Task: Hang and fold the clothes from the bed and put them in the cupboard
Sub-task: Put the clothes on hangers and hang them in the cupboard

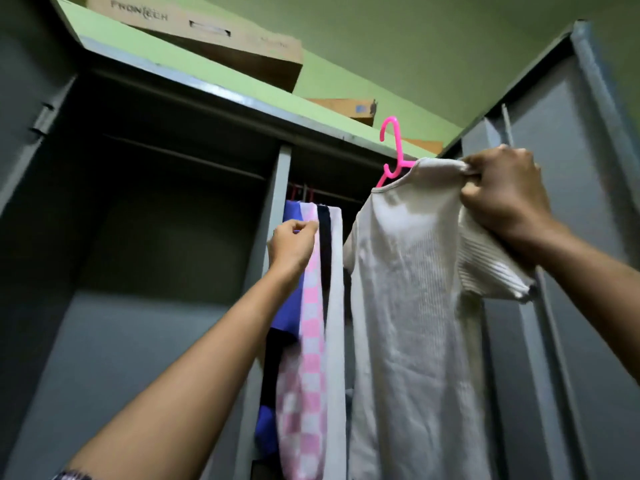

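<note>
Right hand (pixel 502 199) grips the white top (pixel 408 306) by its shoulder, the pink hanger (pixel 391 147) hooking up-left of it, above the rail (pixel 346 199), where the left hand (pixel 292 244) pinches hung clothes (pixel 311 306).

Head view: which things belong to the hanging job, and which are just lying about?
Job: white ribbed top on the pink hanger, gripped by the right hand; left hand pinching the pink checked garment; cupboard rail.
Lying about: large cardboard box and small cardboard box on top of the cupboard.
</note>
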Action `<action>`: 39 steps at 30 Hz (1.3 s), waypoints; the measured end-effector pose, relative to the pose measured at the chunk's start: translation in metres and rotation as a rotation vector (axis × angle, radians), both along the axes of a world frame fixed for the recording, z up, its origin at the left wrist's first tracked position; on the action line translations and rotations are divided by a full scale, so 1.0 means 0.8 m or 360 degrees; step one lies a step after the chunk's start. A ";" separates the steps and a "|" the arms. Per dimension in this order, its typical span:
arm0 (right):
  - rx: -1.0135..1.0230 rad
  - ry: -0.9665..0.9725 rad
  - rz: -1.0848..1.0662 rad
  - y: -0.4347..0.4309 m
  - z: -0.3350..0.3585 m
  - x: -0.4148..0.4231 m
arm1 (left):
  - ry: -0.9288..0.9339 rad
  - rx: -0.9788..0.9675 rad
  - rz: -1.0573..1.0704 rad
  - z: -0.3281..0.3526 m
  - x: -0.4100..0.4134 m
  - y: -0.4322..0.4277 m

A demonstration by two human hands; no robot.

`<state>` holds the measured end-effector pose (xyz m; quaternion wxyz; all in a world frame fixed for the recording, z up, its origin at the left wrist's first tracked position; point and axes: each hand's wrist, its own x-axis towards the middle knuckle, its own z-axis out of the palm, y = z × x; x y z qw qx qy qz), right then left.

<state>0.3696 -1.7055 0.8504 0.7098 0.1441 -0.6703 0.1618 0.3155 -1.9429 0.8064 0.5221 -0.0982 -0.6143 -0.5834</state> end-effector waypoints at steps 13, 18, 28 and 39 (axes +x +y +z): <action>-0.0138 0.0050 0.0431 -0.050 0.012 -0.238 | 0.0122 -0.0091 0.0509 0.008 -0.100 -0.067; -0.0137 0.0016 0.0525 -0.093 0.027 -0.305 | 0.0169 -0.0220 0.0595 0.021 -0.139 -0.096; -0.0187 0.0068 0.0655 -0.190 0.099 -0.405 | 0.0276 -0.0350 0.0688 0.053 -0.229 -0.142; -0.0286 -0.0189 0.0949 -0.237 0.141 -0.456 | 0.0500 -0.0214 0.0476 0.060 -0.249 -0.165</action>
